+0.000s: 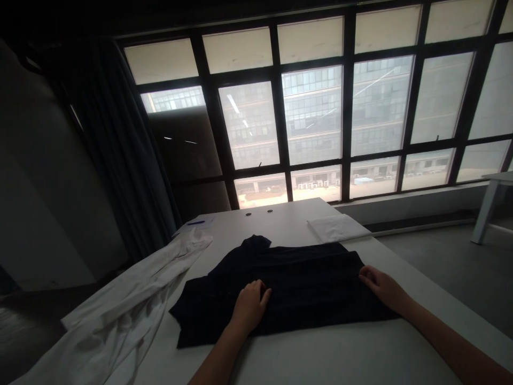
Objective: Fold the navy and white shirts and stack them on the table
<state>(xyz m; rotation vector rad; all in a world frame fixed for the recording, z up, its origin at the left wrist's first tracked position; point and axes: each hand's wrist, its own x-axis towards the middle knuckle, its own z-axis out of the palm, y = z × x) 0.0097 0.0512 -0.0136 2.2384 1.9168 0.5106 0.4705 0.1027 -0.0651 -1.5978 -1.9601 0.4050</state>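
Note:
A dark navy or black shirt [304, 283] lies spread sideways on the white table [316, 353]. One short sleeve [256, 243] sticks out at its far side. My left hand [250, 305] rests on the middle of the shirt, its fingers curled and the thumb close to them, gripping the cloth. At the shirt's right end my right hand [380, 286] pinches the edge between thumb and fingers. The cloth between both hands looks mostly flat.
A crumpled white garment [132, 299] hangs over the table's left edge. Folded white cloth [336, 227] lies at the back right. A blue pen [196, 222] rests on paper at the back left. Two round cable holes sit near the far edge. Windows and a dark curtain [120, 144] stand behind.

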